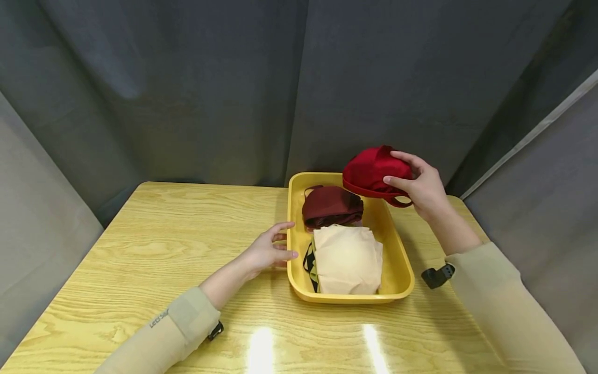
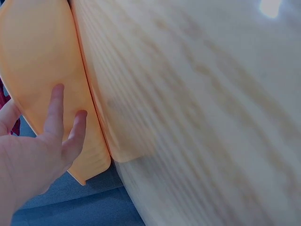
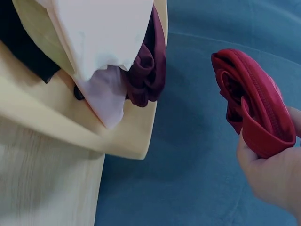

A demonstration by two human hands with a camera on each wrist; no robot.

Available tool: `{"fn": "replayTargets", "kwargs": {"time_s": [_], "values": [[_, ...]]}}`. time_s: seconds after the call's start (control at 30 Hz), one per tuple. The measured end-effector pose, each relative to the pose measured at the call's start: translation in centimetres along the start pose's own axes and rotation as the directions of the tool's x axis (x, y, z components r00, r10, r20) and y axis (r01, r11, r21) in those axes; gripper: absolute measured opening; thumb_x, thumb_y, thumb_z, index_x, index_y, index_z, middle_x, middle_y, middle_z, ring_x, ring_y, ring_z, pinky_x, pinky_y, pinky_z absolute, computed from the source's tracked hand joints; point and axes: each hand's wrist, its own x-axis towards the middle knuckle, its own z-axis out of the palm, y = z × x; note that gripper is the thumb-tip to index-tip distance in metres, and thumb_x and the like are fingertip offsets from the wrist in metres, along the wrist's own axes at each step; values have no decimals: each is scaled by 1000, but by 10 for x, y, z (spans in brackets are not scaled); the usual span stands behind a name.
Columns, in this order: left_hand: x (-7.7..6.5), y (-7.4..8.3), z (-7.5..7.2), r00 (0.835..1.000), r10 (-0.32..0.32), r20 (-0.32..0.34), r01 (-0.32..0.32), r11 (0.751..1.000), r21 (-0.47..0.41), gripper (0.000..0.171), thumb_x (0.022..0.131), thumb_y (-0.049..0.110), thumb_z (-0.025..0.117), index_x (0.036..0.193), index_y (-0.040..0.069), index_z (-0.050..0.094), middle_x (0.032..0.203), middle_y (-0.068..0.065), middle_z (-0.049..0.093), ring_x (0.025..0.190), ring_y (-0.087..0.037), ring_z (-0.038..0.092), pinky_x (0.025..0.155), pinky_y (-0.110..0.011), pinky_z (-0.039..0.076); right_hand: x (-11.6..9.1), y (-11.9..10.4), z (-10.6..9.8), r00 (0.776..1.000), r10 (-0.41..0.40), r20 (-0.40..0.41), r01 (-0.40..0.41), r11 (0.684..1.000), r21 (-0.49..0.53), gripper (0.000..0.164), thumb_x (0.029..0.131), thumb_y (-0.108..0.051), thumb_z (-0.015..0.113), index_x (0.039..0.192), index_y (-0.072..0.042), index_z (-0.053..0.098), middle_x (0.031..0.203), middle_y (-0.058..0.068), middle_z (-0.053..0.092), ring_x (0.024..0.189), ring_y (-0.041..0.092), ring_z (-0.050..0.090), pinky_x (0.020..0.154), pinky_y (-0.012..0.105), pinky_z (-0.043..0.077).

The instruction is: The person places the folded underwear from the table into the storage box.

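Note:
My right hand [image 1: 422, 183] pinches a red bra [image 1: 376, 174], folded so its cups nest, and holds it above the back right corner of a yellow plastic bin [image 1: 397, 259]. In the right wrist view the folded bra [image 3: 256, 106] shows its rolled edge between thumb and fingers. At the bin's left side my left hand [image 1: 263, 253] has its fingers spread, with fingertips at the wall. Inside the bin lie a maroon folded bra [image 1: 329, 205] at the back and a stack of beige fabric pieces [image 1: 348, 257] in front. A black and olive garment [image 1: 312, 267] is partly hidden under the stack.
The bin stands on a wooden table [image 1: 187, 234] near its back edge. Behind the table hangs a dark grey curtain [image 1: 224, 93], and a lighter panel [image 1: 551, 171] is on the right. Pale pink fabric [image 3: 106, 92] also shows in the bin.

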Motion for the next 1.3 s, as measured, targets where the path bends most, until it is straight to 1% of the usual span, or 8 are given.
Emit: {"fn": "replayTargets", "kwargs": {"time_s": [0.33,0.63,0.93,1.13,1.3], "values": [[0,0,-1,1000,2,-2,-2,1000,9,74,81,-4,68,143,21,37,141,-26,35,109,-33,55,77,-42,56,13,10,19,999,32,24,-34,994,105,59,81,-17,75,134,-26,52,134,3,46,111,20,44,75,15,52],[-1,0,-1,1000,3,3,-3,1000,8,75,81,-4,68,144,19,35,141,-26,35,109,-33,55,78,-43,56,22,16,36,996,61,70,-70,989,129,58,83,-13,72,136,-24,50,135,2,46,114,20,43,77,16,52],[-2,1,0,1000,6,10,-6,1000,4,74,82,-4,68,144,20,36,140,-26,36,108,-32,55,79,-43,56,30,23,47,987,88,132,-99,992,73,59,84,-13,72,137,-23,49,138,3,44,115,22,43,79,19,51],[-2,1,0,1000,5,5,-5,1000,6,74,81,-4,68,143,21,36,141,-26,35,109,-32,55,78,-43,56,34,27,53,973,109,203,-118,992,33,59,83,-9,72,137,-20,49,136,7,44,111,25,45,78,20,52],[-1,1,0,1000,4,7,-4,1000,6,74,82,-4,68,143,21,36,140,-26,36,107,-31,56,77,-42,56,37,33,56,961,140,238,-144,990,3,61,83,-6,71,138,-17,47,139,9,42,110,25,44,77,19,52]]}}
